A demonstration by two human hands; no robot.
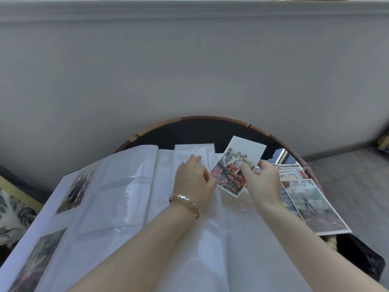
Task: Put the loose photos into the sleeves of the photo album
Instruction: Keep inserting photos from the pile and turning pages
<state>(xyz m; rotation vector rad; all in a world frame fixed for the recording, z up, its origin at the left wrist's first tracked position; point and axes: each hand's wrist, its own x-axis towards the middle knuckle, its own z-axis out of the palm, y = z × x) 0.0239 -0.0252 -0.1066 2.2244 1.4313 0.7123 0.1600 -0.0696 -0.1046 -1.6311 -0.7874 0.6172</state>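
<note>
An open photo album [117,203] with clear plastic sleeves lies across a round table. Two photos sit in sleeves on its left page. My right hand [263,182] pinches a colour photo [235,165] of several people behind red flowers, held tilted above the right page. My left hand [192,180], with a bracelet on the wrist, rests on the plastic sleeve of the right page, fingers bent against the sleeve, its thumb side touching the photo's lower left edge. Loose photos [313,207] lie to the right of the album.
The round table [210,127] has a dark top and a woven rattan rim. It stands against a grey wall. A patterned cushion [12,216] shows at the left edge, and tiled floor [357,182] at the right.
</note>
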